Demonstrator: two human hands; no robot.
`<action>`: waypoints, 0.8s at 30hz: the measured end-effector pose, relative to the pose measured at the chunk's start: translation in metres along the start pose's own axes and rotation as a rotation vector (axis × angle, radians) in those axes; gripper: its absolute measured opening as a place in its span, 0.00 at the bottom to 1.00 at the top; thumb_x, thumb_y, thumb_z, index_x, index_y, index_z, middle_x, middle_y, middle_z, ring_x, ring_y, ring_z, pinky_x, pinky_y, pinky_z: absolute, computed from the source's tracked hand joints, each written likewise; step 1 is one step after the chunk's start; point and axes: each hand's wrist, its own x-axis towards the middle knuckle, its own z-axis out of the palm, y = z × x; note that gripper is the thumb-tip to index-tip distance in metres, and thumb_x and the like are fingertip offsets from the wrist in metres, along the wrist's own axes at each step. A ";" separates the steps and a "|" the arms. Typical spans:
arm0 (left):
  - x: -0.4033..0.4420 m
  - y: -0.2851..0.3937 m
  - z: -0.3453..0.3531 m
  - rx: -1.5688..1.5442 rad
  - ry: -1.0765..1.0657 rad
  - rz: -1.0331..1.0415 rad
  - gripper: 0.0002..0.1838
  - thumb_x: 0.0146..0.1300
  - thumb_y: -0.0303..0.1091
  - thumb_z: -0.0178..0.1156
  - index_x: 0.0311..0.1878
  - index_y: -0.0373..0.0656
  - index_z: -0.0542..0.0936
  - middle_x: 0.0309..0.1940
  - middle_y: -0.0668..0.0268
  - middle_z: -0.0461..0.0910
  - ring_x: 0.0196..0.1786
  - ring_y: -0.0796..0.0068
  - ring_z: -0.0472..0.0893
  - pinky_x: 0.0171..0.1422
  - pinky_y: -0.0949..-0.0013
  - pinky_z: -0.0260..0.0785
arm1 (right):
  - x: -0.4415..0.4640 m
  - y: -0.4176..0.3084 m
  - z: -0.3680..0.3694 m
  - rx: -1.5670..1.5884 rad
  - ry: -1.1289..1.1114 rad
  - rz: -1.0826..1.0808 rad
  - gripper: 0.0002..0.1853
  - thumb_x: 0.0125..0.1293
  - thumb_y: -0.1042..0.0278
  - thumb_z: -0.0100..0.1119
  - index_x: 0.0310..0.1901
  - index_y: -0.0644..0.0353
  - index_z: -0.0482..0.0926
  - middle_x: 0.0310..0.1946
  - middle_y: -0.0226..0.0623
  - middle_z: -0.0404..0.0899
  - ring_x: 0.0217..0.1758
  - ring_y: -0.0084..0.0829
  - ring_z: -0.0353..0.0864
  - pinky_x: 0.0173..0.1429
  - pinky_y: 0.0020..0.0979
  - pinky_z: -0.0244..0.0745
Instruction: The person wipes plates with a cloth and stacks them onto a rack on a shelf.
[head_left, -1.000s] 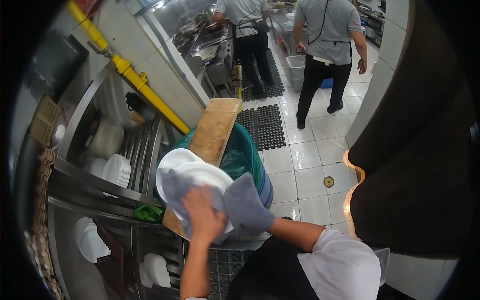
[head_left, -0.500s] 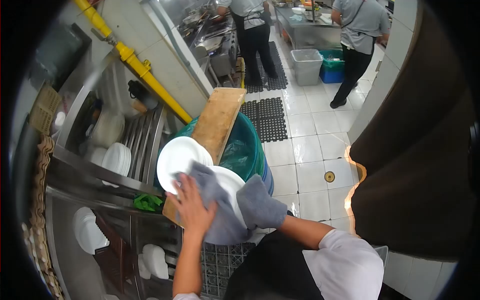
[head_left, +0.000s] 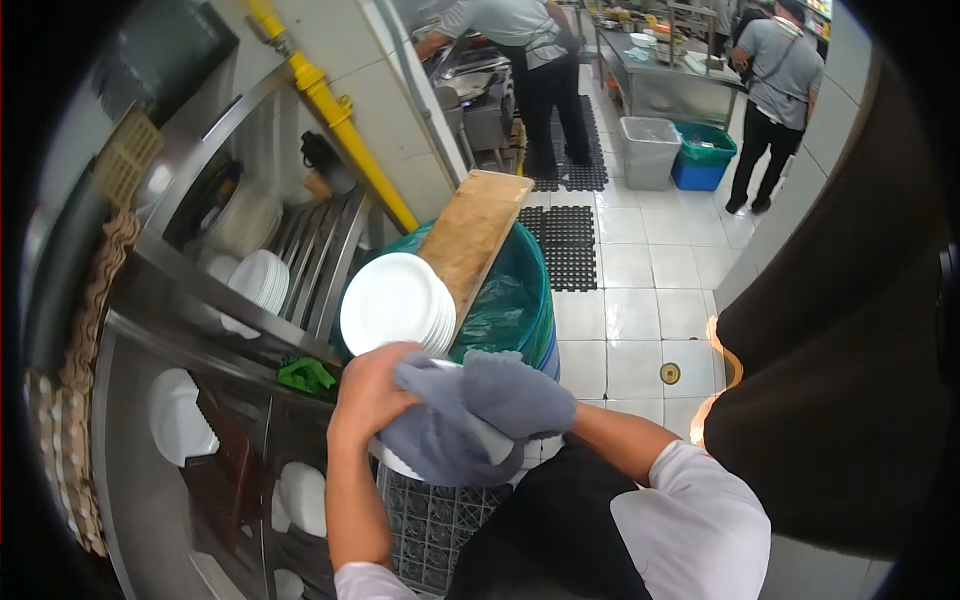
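A white plate (head_left: 395, 460) is held in front of me, mostly hidden under a grey cloth (head_left: 430, 430). My left hand (head_left: 368, 395) is closed at the plate's left side, with its thumb against the cloth; its fingertips are partly hidden. The cloth covers my right hand (head_left: 520, 395), which grips it over the plate's right side. Just beyond my hands, a stack of white plates (head_left: 392, 305) rests on a wooden board (head_left: 475, 235). That board lies across a green bin (head_left: 535, 270) lined with a plastic bag.
Metal shelving on the left holds plates (head_left: 262, 280) and a brown rack (head_left: 225, 455). A glass rack (head_left: 430, 520) sits below my hands. A dark curtain (head_left: 800, 380) hangs at right. Two co-workers (head_left: 545, 60) stand farther back, near a grey bin (head_left: 650, 150) and a metal counter (head_left: 670, 90).
My left hand has gone from spread over the cloth to closed at the plate's left side. The clothed right hand has moved left across the plate. One co-worker now bends leftward.
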 end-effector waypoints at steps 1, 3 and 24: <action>0.008 0.015 -0.006 0.013 -0.237 -0.048 0.29 0.49 0.31 0.72 0.58 0.35 0.81 0.54 0.49 0.83 0.53 0.43 0.82 0.60 0.49 0.72 | 0.001 0.005 0.031 0.204 0.393 -0.136 0.10 0.55 0.66 0.63 0.34 0.63 0.81 0.35 0.43 0.76 0.34 0.33 0.82 0.30 0.30 0.73; 0.008 0.009 -0.007 0.022 -0.351 -0.062 0.15 0.55 0.29 0.68 0.45 0.31 0.85 0.34 0.55 0.88 0.36 0.51 0.88 0.45 0.58 0.79 | 0.012 0.006 0.020 0.127 0.269 -0.002 0.10 0.55 0.67 0.64 0.34 0.64 0.81 0.35 0.43 0.76 0.32 0.32 0.82 0.30 0.31 0.73; -0.057 0.065 0.027 -1.756 0.939 -0.215 0.28 0.70 0.33 0.61 0.71 0.33 0.70 0.63 0.55 0.78 0.62 0.59 0.81 0.63 0.58 0.76 | 0.055 -0.044 0.051 0.198 0.355 0.106 0.12 0.58 0.67 0.59 0.39 0.67 0.79 0.37 0.47 0.76 0.39 0.44 0.84 0.39 0.40 0.81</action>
